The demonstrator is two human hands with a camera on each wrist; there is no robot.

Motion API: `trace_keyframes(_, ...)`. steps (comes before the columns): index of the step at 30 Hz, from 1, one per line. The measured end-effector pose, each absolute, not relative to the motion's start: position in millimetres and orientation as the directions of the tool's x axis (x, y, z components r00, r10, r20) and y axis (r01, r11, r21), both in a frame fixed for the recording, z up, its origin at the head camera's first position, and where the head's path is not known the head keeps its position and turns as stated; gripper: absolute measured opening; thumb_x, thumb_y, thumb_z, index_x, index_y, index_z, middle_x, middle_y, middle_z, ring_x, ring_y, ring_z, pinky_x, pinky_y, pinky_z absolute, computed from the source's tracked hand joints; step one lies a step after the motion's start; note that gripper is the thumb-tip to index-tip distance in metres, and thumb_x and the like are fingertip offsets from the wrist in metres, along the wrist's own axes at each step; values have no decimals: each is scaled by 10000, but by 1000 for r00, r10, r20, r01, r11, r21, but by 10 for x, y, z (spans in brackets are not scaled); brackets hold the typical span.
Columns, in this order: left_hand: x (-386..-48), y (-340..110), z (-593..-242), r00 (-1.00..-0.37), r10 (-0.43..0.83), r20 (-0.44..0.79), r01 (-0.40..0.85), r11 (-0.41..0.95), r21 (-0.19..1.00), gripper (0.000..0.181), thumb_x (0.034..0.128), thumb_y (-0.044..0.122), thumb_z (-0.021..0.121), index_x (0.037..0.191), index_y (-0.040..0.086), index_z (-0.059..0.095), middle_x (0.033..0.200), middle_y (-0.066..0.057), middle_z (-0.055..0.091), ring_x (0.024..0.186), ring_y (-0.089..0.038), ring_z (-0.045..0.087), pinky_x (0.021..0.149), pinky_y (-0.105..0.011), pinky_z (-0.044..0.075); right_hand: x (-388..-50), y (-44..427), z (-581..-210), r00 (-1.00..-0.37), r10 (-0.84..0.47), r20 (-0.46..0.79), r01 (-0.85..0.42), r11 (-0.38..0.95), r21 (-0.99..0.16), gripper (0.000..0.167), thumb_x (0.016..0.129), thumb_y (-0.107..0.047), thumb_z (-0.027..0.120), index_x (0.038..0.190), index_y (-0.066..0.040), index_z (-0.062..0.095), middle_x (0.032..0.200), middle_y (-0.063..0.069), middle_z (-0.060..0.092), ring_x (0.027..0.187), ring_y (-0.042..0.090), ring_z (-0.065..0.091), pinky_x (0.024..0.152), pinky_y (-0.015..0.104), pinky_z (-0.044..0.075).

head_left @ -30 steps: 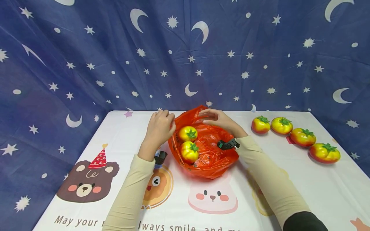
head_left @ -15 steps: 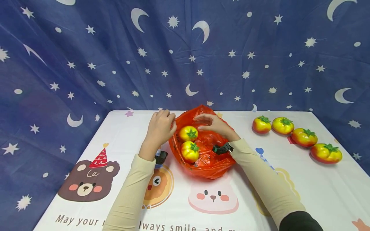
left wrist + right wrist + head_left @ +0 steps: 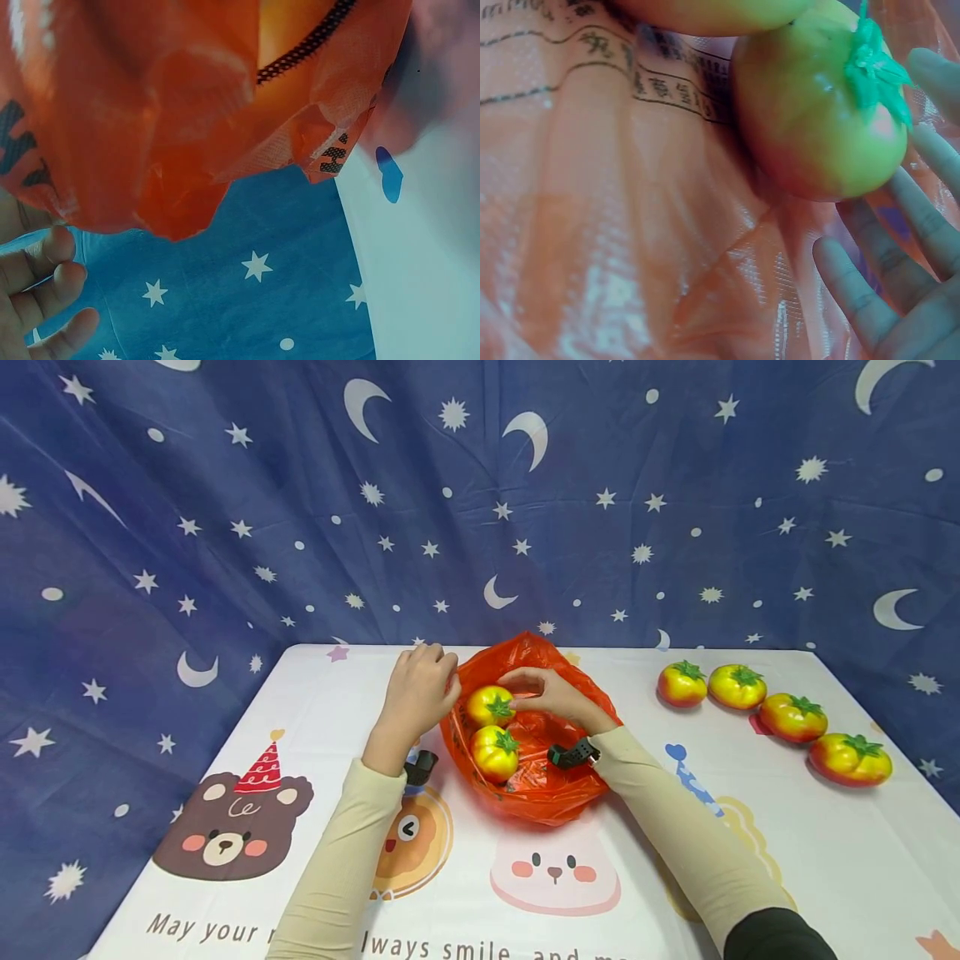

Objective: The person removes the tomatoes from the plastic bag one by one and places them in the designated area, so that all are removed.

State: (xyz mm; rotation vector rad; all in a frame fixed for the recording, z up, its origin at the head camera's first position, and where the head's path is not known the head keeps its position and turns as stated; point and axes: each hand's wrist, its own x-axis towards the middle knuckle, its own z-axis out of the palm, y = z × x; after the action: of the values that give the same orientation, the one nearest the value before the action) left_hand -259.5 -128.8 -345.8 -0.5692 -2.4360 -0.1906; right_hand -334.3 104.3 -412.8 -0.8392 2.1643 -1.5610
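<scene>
A red plastic bag [image 3: 558, 797] lies spread with its mouth wide, two yellow-red toy tomatoes with green leaves inside its left part. My left hand [image 3: 420, 693] holds the bag's left rim; in the left wrist view its fingers [image 3: 45, 281] are bent beside the plastic, and the thumb's grip is hidden. My right hand [image 3: 555, 697] reaches into the bag, beside the farther tomato [image 3: 489, 705]. The right wrist view shows its fingers [image 3: 881, 259] spread around one side of a tomato [image 3: 817, 112], not closed on it. The nearer tomato [image 3: 495, 754] lies just in front.
Several more toy tomatoes [image 3: 792, 717] stand in a slanting row on the right of the table. The white tablecloth [image 3: 450, 935] carries printed animals and lettering. A blue curtain [image 3: 600, 552] with stars and moons hangs behind the table.
My right hand has moved left and down from the bag's far rim to the farther tomato. The left hand stays at the rim, and the tomatoes keep their places.
</scene>
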Motion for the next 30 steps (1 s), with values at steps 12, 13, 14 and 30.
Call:
trace_keyframes(12, -2600, -1293, -3450, -727, 347, 592, 435, 900, 7, 97, 834, 102, 551, 765, 61, 604, 706, -73, 518, 674, -239, 478, 658, -365, 396, -3323, 1013, -4204, -777, -625, 78, -268, 215, -939, 492, 807, -30, 691, 1274, -26, 534, 1322, 171, 536, 1249, 325, 508, 1025, 424, 420)
trace_keyframes(13, -2600, -1293, -3451, -727, 348, 592, 436, 900, 6, 97, 834, 102, 551, 765, 60, 604, 706, -73, 517, 673, -239, 477, 659, -365, 396, -3324, 1014, -4210, -775, -626, 81, -271, 214, -939, 499, 806, -24, 689, 1278, -25, 529, 1327, 173, 532, 1256, 325, 501, 1029, 430, 414)
trace_keyframes(14, -2599, -1293, -3452, -727, 349, 592, 436, 900, 5, 96, 834, 103, 552, 765, 61, 604, 706, -73, 517, 672, -239, 476, 658, -365, 395, -3326, 1015, -4215, -772, -631, 84, -274, 211, -938, 510, 805, -17, 688, 1287, -22, 519, 1336, 178, 526, 1264, 327, 492, 1033, 436, 409)
trace_keyframes(30, -2601, -1297, -3456, -717, 349, 603, 442, 897, 6, 89, 820, 91, 558, 742, 64, 590, 696, -70, 510, 666, -242, 479, 648, -365, 387, -3347, 1004, -4258, -760, -645, 81, -255, 181, -950, 531, 805, 37, 662, 1302, 26, 474, 1340, 237, 505, 1259, 362, 477, 1039, 454, 398)
